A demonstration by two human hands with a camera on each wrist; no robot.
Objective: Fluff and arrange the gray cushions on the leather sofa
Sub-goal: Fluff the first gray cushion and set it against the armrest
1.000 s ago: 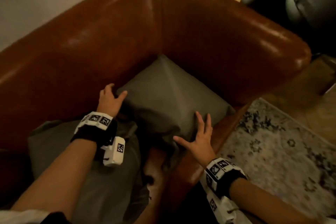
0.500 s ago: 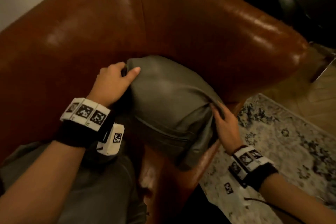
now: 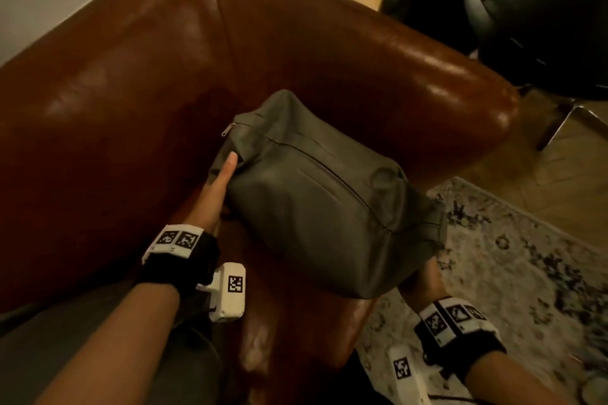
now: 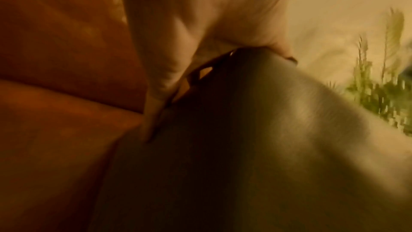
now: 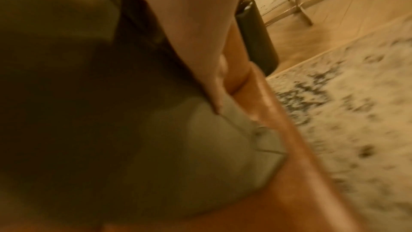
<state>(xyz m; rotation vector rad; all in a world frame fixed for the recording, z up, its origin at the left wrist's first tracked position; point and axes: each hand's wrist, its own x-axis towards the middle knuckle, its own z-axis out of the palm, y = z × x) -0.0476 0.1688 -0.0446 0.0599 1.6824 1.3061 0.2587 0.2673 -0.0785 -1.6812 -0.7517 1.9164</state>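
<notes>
Two hands squeeze the gray cushion (image 3: 316, 204) from its ends in the sofa (image 3: 329, 69) corner: my left hand (image 3: 217, 187) presses flat, fingers straight, at its nine o'clock end, while my right hand (image 3: 424, 279) is tucked under the four o'clock end, its fingers hidden, so I cannot tell their grip. Held zipper (image 3: 309, 154) up over the seat's front edge, the cushion could slip from that loose flat-palmed hold toward the rug (image 3: 513, 273) at four o'clock.
</notes>
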